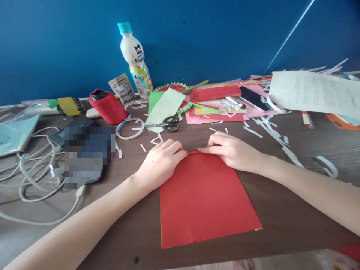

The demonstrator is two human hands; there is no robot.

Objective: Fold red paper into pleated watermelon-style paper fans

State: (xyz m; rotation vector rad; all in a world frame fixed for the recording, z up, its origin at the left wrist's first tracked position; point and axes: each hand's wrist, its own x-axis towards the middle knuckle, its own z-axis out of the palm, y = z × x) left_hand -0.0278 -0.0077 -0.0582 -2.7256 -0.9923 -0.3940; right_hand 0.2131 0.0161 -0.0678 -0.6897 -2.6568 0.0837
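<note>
A red sheet of paper lies on the dark wooden table, with thin yellowish edges showing under its left side and lower right corner. Along its far edge a narrow strip is folded over. My left hand pinches that edge at its left part, fingers curled. Close by on the right, my right hand pinches the same edge between thumb and fingers. A small gap separates the fingertips of the two hands, with the red fold visible between them.
Behind the hands lie black scissors, a tape roll, green paper and white scraps. A bottle stands near the blue wall. Left are a phone and white cables; right, a printed sheet.
</note>
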